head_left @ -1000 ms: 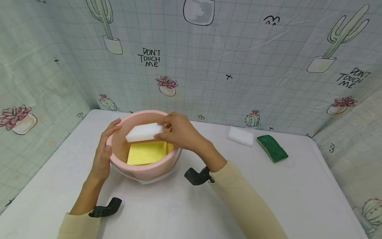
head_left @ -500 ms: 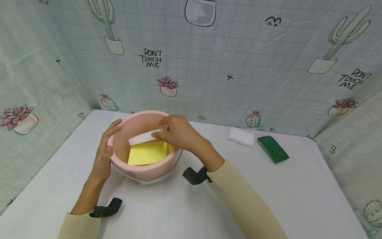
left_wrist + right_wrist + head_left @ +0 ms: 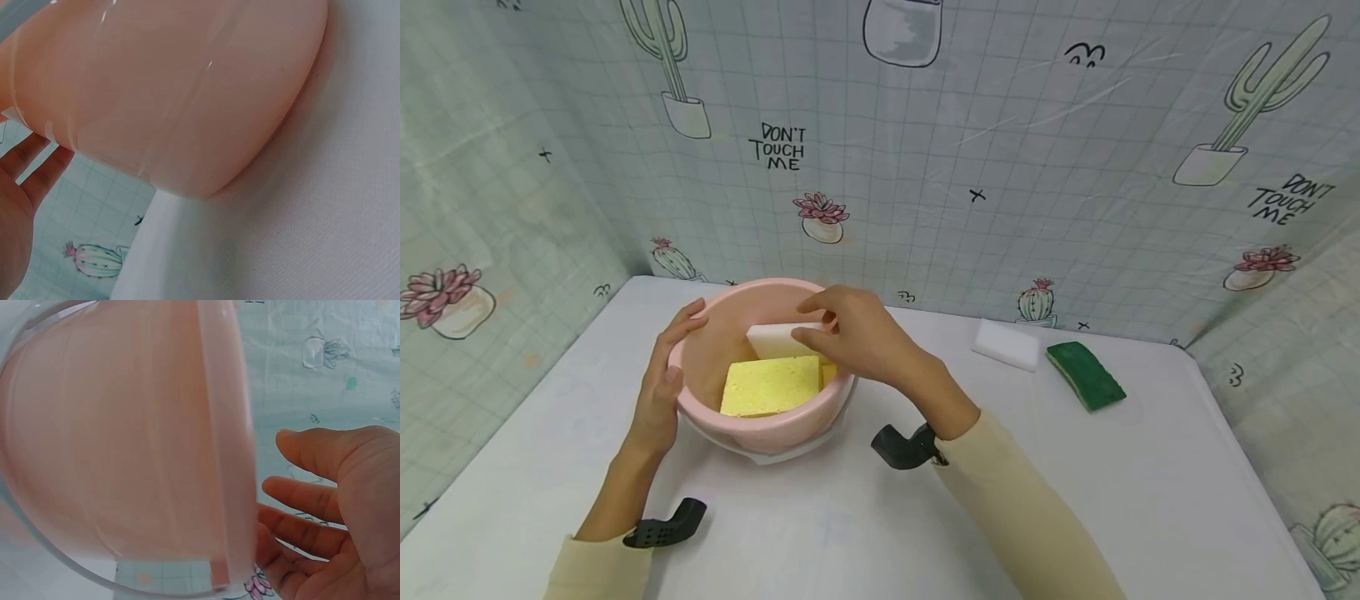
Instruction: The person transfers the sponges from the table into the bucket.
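Observation:
A pink bucket (image 3: 752, 429) stands at the left part of the table. My left hand (image 3: 658, 387) rests against its left side, fingers fairly straight along the rim; the left wrist view shows fingertips (image 3: 53, 165) touching the wall. Inside lie a yellow sponge (image 3: 771, 385), part of another yellow piece beside it, and a white sponge block (image 3: 771, 340) behind them. My right hand (image 3: 865, 337) is over the bucket's right rim, thumb and fingers apart, partly covering the white block. In the right wrist view its spread fingers (image 3: 303, 494) hold nothing visible.
A second white block (image 3: 1006, 343) and a green scouring pad (image 3: 1086, 375) lie on the white table (image 3: 880, 517) at the right. The bucket's pale handle (image 3: 775, 457) hangs down in front. A printed curtain (image 3: 910, 167) encloses the back and sides.
The white block has gone down from my right hand's grip into the bucket, behind the yellow sponge. My right fingers have loosened from it. The left hand stays on the bucket.

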`<state>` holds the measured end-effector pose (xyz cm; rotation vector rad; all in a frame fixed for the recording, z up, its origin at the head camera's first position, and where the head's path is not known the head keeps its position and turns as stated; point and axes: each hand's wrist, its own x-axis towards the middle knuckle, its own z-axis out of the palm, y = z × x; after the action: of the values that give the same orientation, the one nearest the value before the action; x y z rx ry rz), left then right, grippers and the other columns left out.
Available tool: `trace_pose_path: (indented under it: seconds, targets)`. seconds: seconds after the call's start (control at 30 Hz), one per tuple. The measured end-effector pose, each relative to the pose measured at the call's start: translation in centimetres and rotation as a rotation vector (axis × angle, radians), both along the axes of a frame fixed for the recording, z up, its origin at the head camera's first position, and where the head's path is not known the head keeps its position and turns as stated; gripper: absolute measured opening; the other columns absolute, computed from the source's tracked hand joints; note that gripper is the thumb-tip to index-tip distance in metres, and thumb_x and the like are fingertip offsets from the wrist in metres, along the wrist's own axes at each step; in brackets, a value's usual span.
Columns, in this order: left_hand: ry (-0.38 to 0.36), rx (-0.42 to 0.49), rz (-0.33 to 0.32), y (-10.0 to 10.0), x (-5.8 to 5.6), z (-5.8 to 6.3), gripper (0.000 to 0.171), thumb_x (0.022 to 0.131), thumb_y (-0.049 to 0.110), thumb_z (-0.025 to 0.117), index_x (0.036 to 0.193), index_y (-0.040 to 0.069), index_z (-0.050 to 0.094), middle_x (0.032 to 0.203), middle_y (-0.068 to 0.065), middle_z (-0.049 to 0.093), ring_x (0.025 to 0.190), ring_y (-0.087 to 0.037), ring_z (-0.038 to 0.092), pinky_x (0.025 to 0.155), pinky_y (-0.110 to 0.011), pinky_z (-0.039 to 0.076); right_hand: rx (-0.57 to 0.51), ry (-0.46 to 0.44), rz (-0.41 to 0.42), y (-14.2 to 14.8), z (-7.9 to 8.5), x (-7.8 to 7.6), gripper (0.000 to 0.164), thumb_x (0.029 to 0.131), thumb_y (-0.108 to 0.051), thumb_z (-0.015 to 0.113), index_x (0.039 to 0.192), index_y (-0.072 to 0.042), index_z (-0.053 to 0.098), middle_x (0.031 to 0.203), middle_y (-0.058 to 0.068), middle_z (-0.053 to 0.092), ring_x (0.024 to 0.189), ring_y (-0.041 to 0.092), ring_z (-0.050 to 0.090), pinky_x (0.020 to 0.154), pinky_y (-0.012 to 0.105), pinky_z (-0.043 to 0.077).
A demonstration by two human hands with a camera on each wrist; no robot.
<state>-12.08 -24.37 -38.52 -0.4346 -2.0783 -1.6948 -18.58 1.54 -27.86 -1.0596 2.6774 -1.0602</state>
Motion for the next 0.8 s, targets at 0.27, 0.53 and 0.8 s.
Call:
trace_pose_path:
  seconds: [0.27, 0.53, 0.8]
  targets:
    - [0.013, -0.001, -0.003, 0.0, 0.1, 0.1, 0.057, 0.094, 0.040, 0.042, 0.140, 0.005, 0.042, 0.155, -0.005, 0.025, 0.142, -0.024, 0.018, 0.112, -0.037, 0.023, -0.114, 0.125, -0.006, 2.5, 0.2, 1.0, 0.031, 0.093, -0.027, 0.063, 0.117, -0.009, 0.067, 0.113, 0.003, 0.064, 0.091, 0.014, 0.057, 0.076, 0.024, 0.049]
    - [-0.003, -0.003, 0.006, 0.0, 0.1, 0.0, 0.057, 0.094, 0.040, 0.042, 0.140, 0.005, 0.042, 0.155, -0.003, 0.025, 0.142, -0.024, 0.017, 0.112, -0.039, 0.022, -0.150, 0.176, -0.095, 5.8, -0.6, 1.8, 0.032, 0.091, -0.026, 0.066, 0.119, -0.012, 0.066, 0.115, -0.003, 0.062, 0.092, 0.010, 0.057, 0.075, 0.025, 0.050]
    - [0.010, 0.022, -0.016, 0.2, 0.1, 0.1, 0.058, 0.094, 0.040, 0.043, 0.140, 0.004, 0.041, 0.155, -0.006, 0.024, 0.142, -0.025, 0.017, 0.113, -0.041, 0.017, -0.160, 0.208, -0.169, 9.3, -2.0, 1.9, 0.034, 0.089, -0.026, 0.069, 0.120, -0.014, 0.065, 0.119, -0.002, 0.061, 0.092, 0.011, 0.059, 0.073, 0.027, 0.052]
